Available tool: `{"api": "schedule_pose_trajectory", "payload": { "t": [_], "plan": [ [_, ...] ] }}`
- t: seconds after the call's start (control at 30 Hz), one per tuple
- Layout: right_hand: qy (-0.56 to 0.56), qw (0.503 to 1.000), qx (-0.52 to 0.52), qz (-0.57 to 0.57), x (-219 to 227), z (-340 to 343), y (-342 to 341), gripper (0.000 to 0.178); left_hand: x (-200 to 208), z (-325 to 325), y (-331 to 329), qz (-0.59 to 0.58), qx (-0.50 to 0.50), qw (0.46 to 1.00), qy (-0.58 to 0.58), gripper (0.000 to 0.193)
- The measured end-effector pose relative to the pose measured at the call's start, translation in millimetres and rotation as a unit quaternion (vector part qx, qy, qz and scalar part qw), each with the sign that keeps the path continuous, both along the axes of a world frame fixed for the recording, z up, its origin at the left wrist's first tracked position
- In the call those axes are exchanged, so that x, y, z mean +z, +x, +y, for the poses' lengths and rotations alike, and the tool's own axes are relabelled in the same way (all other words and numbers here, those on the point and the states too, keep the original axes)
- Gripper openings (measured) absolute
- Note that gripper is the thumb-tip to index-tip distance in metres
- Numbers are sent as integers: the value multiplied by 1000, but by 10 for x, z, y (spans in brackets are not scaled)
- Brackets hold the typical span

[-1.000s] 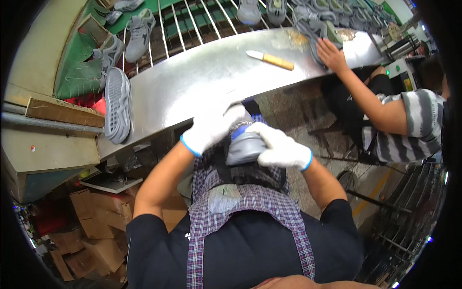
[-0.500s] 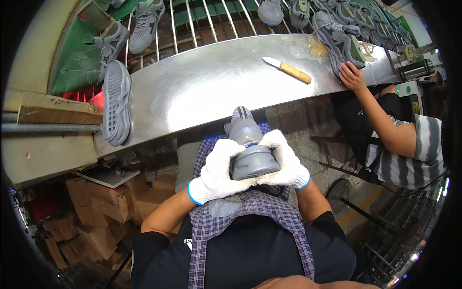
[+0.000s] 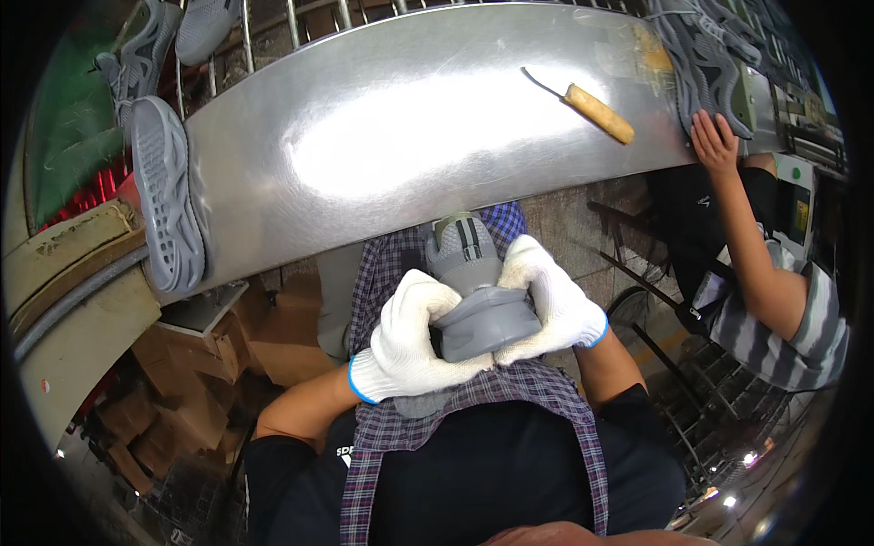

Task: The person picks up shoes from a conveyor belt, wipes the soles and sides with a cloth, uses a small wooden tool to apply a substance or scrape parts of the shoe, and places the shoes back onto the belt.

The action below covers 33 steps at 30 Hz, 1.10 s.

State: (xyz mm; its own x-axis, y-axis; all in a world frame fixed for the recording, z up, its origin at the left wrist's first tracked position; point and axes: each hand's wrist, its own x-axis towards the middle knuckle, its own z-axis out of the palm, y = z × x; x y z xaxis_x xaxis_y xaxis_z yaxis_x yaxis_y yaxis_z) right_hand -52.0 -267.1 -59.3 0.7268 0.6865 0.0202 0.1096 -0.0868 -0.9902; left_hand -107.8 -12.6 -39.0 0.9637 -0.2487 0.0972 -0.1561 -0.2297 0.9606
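A grey sneaker upper (image 3: 464,262) with dark stripes points away from me, over my lap at the bench's near edge. A grey rubber sole (image 3: 489,323) lies against its near end, apparently at the heel. My left hand (image 3: 410,329), in a white knitted glove, is closed round the left side of the sole. On the other side my right hand (image 3: 546,305), gloved alike, grips the sole, its thumb near the upper. The fingers underneath are hidden. Another grey sole (image 3: 168,193) stands on the bench's left end, tread facing me.
A wooden-handled knife (image 3: 598,113) lies on the metal bench (image 3: 246,182). Rods behind carry grey shoes (image 3: 205,32). At right, a co-worker's hand (image 3: 715,146) touches a grey shoe (image 3: 696,77). Cardboard boxes (image 3: 282,332) lie below left.
The view has shifted, so the bench sits higher in it. Between my hands the shoe has tipped, showing more striped upper; the blue line near the sole is no longer visible.
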Motion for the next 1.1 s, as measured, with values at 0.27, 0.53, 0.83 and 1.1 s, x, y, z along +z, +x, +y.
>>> {"api": "schedule_pose_trajectory", "payload": {
  "t": [0.27,0.53,0.83,1.1],
  "plan": [
    [-55,998,20,38,59,-7,77,89,-111,37,-46,53,-10,998,-25,79],
    [-235,965,-1,119,-324,-213,-397,117,-557,397,-518,384,-39,923,9,69],
    [96,956,-76,267,-366,646,248,59,-21,638,720,-39,231,967,-100,31],
    [-311,906,-132,-256,507,491,1701,33,-47,1311,735,62,398,891,209,68]
  ]
}}
